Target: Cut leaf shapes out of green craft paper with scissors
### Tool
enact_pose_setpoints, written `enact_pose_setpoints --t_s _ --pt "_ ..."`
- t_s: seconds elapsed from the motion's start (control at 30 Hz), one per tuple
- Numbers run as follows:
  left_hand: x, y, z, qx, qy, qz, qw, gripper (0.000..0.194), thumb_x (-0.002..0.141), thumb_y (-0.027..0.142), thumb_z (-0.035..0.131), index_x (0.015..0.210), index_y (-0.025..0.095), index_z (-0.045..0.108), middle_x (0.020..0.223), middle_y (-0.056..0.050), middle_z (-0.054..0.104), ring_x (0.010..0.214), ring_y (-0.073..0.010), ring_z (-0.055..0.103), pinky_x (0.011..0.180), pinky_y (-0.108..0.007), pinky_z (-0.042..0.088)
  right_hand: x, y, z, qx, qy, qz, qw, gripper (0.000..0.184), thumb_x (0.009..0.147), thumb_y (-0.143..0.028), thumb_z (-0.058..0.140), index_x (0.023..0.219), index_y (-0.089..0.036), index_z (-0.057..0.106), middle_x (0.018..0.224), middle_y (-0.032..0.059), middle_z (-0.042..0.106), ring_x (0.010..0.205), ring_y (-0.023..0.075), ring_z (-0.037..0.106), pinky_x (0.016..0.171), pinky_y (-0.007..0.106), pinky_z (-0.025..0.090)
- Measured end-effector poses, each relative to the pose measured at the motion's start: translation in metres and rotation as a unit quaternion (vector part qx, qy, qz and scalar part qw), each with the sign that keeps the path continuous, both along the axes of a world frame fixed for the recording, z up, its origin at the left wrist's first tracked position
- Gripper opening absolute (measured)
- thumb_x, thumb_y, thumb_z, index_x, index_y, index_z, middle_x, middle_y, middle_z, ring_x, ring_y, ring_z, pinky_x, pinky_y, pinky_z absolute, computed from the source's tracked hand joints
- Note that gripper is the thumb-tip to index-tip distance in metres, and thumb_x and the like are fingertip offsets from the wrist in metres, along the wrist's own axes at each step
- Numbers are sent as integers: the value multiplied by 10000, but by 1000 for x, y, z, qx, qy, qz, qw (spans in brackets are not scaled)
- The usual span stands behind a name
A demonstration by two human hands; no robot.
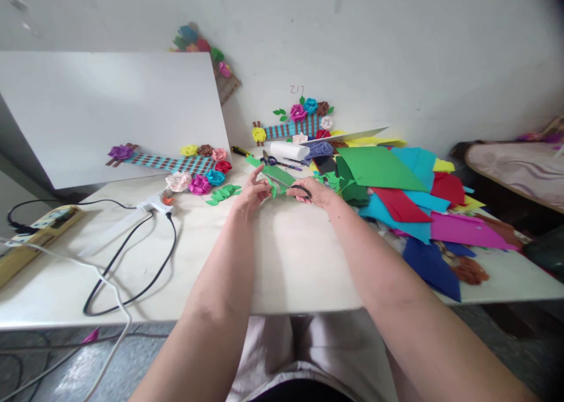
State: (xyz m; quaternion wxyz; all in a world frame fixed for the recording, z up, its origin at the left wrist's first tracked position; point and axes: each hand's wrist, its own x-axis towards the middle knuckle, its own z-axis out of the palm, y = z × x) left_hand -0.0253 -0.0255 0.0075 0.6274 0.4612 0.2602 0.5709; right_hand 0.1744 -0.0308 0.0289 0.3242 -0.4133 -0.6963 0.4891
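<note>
Green and thin, the small paper piece [274, 188] sits between the two hands, over the middle of the white table [304, 267], toward its far side. Its long axis is hard to make out behind the fingers. The scissors [302, 190] lie nearly level across the view, slanting slightly, with their dark looped handle to the right and blades aimed left at the green piece. The left hand [253, 193] pinches that piece narrowly between thumb and fingers, one finger raised and pointing away; the right hand [315, 192] has its fingers curled through and around the handle. How far the blades part cannot be told. The piece is bright green, its outline partly covered. Just beyond lies a longer green strip [284, 175], with blue-handled scissors [269, 161] near it. Cut green leaves [224, 194] lie left of the left hand, and coloured sheets [381, 170] crowd the right side. Pale tabletop stretches between the forearms to the straight front edge, and leftward to the black cable [175, 237].
</note>
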Motion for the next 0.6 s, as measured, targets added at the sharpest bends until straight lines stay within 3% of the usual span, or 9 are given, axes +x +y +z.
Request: enact_pose_setpoints --t_s 0.13,0.27,0.4,0.5,0.6 --pt "1 0 -1 -9 2 10 1000 918 563 -22 660 1390 217 342 622 77 572 489 -78 540 519 -203 438 0 3 -2 -11 20 -8 1000 230 713 -261 704 613 -130 545 404 -44 485 305 32 341 282 162 222" --pt "0 3 -3 -13 -17 52 998 892 568 -25 682 1368 213 370 619 80 572 485 -71 532 522 -201 444 -1 9 -6 -19 48 -81 995 192 705 -219 732 702 -145 556 397 -55 500 308 52 397 289 160 314" --pt "-1 6 -5 -11 -36 74 997 805 582 17 733 1310 190 438 608 69 575 453 -67 512 499 -202 434 -4 14 -9 1 29 -141 990 272 639 -229 804 709 -159 550 391 -65 503 298 55 419 297 166 356" --pt "-1 7 -5 -11 -37 71 997 685 583 58 771 1213 172 526 606 59 574 448 -58 502 476 -190 408 -5 15 -12 14 19 -153 988 318 592 -260 836 692 -160 552 388 -67 499 298 56 426 298 171 371" --pt "0 7 -5 -10 -18 55 998 447 580 89 786 996 131 628 605 35 574 471 -56 502 472 -187 396 -5 16 -13 21 25 -145 989 331 580 -283 839 738 -150 581 404 -68 503 314 64 437 300 178 384"
